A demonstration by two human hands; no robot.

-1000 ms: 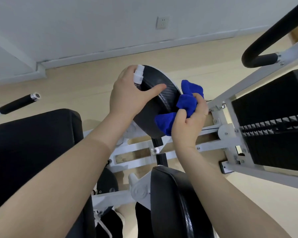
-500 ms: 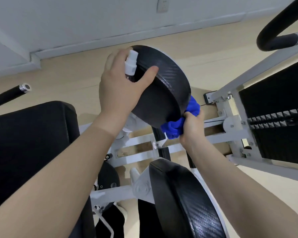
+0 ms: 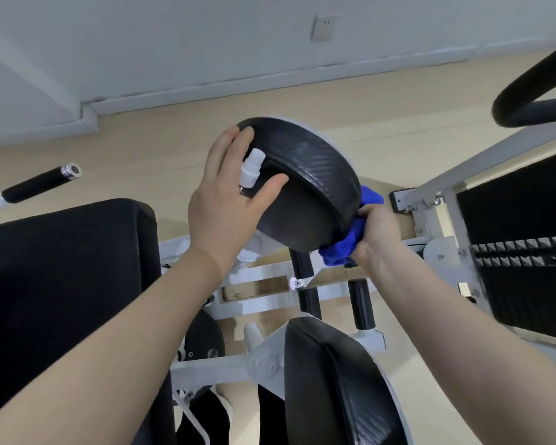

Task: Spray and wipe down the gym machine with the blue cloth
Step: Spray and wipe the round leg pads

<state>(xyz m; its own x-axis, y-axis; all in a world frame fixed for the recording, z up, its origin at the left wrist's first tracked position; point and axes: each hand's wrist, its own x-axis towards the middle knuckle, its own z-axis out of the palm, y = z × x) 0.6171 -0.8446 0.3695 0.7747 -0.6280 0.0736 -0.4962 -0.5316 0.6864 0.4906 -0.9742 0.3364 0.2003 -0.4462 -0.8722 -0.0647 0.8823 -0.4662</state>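
Gym; padded machine, weight stack

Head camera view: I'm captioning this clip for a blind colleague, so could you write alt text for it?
A person's right hand presses a blue cloth against the lower right edge of a round black pad on a gym machine. The left hand rests on the pad, holding a small spray bottle.

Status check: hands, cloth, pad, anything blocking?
Left hand holds spray bottle against round pad. Right hand grips blue cloth under pad. Nothing blocking.
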